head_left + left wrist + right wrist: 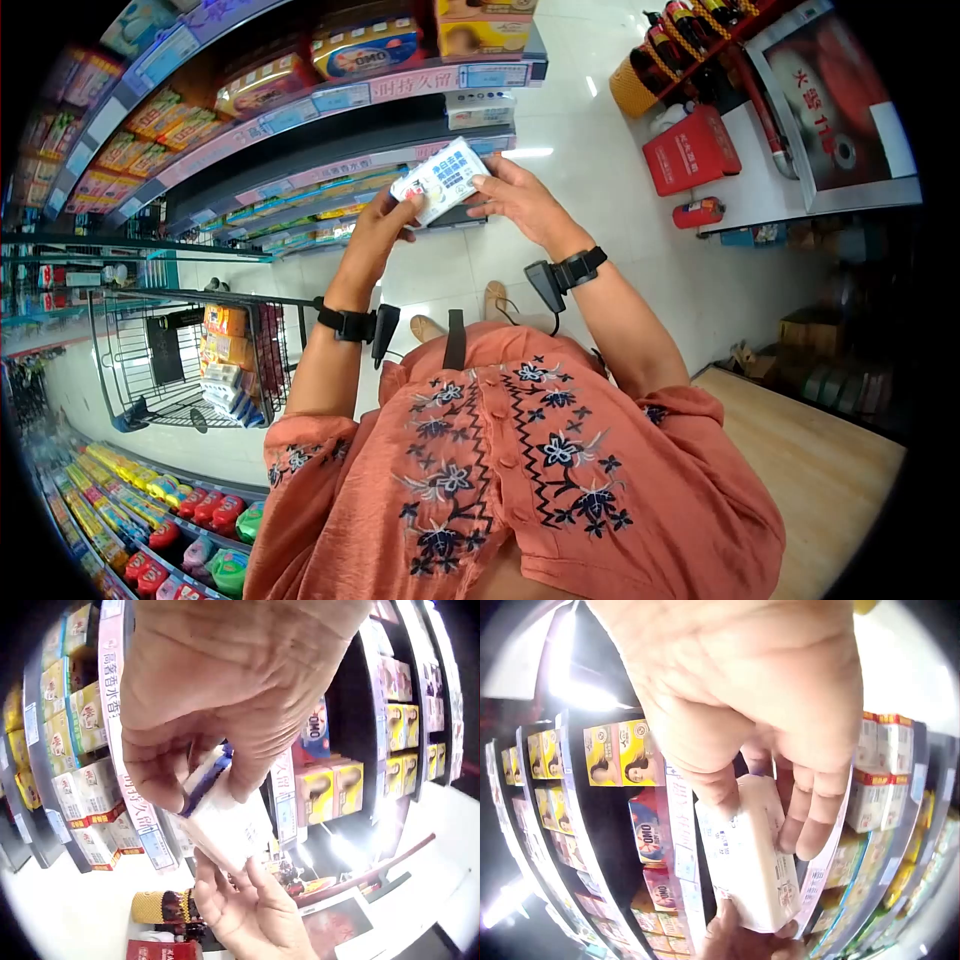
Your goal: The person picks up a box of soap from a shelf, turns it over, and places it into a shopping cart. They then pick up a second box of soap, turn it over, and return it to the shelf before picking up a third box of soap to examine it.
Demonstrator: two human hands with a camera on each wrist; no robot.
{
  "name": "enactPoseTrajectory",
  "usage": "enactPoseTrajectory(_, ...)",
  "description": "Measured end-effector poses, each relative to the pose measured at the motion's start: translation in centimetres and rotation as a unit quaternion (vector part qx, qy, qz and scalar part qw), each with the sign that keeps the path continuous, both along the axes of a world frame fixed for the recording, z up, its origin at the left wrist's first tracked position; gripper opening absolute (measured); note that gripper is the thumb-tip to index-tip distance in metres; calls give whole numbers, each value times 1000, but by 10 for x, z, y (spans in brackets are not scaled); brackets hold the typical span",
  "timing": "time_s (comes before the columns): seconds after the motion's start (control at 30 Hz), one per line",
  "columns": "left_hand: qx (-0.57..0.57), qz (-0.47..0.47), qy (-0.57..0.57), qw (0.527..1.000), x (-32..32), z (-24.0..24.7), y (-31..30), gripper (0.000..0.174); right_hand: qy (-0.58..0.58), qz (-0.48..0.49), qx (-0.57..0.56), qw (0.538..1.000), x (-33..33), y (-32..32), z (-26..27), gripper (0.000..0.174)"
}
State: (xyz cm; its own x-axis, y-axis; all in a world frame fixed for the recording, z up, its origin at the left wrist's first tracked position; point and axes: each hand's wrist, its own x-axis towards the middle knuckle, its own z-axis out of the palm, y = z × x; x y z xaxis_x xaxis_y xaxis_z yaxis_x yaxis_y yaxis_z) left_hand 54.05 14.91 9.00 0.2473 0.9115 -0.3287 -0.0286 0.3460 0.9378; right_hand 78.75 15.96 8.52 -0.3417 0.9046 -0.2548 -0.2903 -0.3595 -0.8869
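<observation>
A white soap pack (440, 180) with blue print is held up in front of the shelves, its printed face turned upward. My left hand (376, 236) grips its left end, the thumb lying over the top face. At the other end my right hand (528, 204) pinches the pack between thumb and fingers. In the left wrist view, the blue-edged end of the soap pack (232, 821) sits between the left thumb and fingers. The right wrist view shows the right thumb and fingers on opposite sides of the soap pack (754, 855).
Shelves (330, 100) of boxed and bagged goods stand ahead and to the left. A shopping cart (120, 350) with several packs (225, 350) is at the left. On the right are a red box (690, 150), a fire extinguisher (698, 212) and a wooden surface (800, 450).
</observation>
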Motion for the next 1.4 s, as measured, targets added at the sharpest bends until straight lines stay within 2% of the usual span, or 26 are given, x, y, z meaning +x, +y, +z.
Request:
enactPoseTrajectory(0.17,96,-13,105,990,38,-18,40,51,-224,-17,80,971,37,23,-21,46)
enactPoseTrajectory(0.23,142,-5,139,980,56,-19,55,50,-257,-36,80,962,45,33,-24,44)
enactPoseTrajectory(0.27,160,17,156,975,67,-19,62,44,-273,-46,80,958,49,38,-26,43)
enactPoseTrajectory(0.4,221,54,237,944,91,-36,82,46,-326,-100,150,928,63,59,-47,43)
enactPoseTrajectory(0.5,210,64,219,951,102,-36,88,48,-367,-132,193,900,63,68,-48,38)
enactPoseTrajectory(0.57,261,85,254,928,104,-47,93,48,-403,-141,202,881,63,74,-41,37)
enactPoseTrajectory(0.7,324,103,305,890,103,-72,106,49,-413,-143,225,871,63,86,-50,37)
enactPoseTrajectory(0.9,301,114,286,903,104,-77,112,47,-434,-142,233,859,62,97,-62,38)
enactPoseTrajectory(1.07,310,115,251,910,107,-84,110,53,-461,-131,238,845,63,101,-72,36)
enactPoseTrajectory(1.2,302,146,235,913,110,-93,109,61,-444,-125,234,856,62,99,-70,32)
enactPoseTrajectory(1.4,223,53,245,942,101,-80,117,64,-424,-147,242,860,66,97,-77,29)
